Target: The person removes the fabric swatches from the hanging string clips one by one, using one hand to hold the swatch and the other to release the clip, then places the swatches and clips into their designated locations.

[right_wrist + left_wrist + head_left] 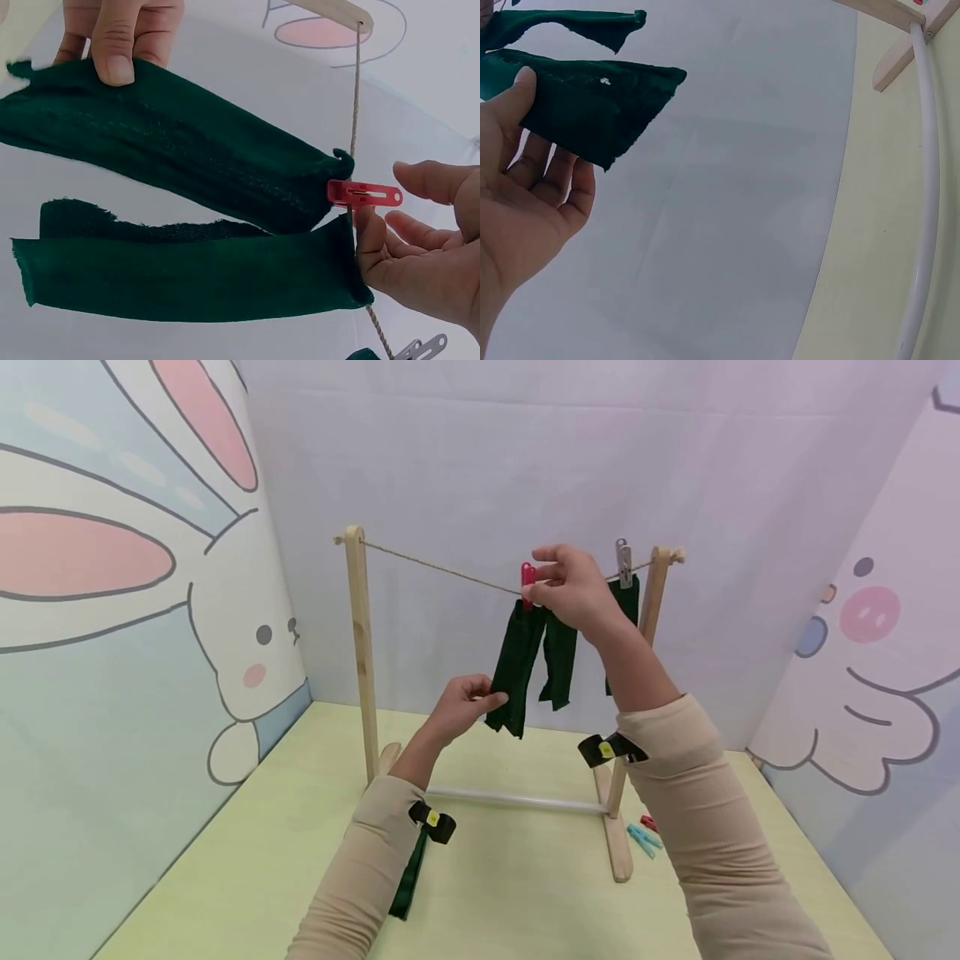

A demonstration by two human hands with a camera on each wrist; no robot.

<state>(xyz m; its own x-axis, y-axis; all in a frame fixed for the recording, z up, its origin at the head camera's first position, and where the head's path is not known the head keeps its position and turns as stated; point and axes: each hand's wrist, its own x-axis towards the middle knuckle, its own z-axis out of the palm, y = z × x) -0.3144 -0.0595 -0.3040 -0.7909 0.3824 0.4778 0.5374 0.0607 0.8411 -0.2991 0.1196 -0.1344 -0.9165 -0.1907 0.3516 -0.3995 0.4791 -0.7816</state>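
A dark green cloth strip (516, 672) hangs from the rope, its top in a red clothespin (366, 194). My left hand (462, 706) pinches this strip near its lower end, thumb in front and fingers behind. Up at the rope, my right hand (573, 589) is beside the clothespin. In the right wrist view its thumb (412, 178) stands apart from the pin, and a fingertip lies by the rope just under it. A second green strip (187, 277) hangs close alongside. Farther right, a metal clip (624, 564) holds more green cloth (626, 602), partly hidden by my right hand.
The rope (442, 568) runs between two wooden posts (362, 652), with a white rod (517, 800) low between them. Another green strip (408, 877) lies on the table, partly under my left arm. Blue clothespins (642, 839) and a red one (648, 822) lie at the right.
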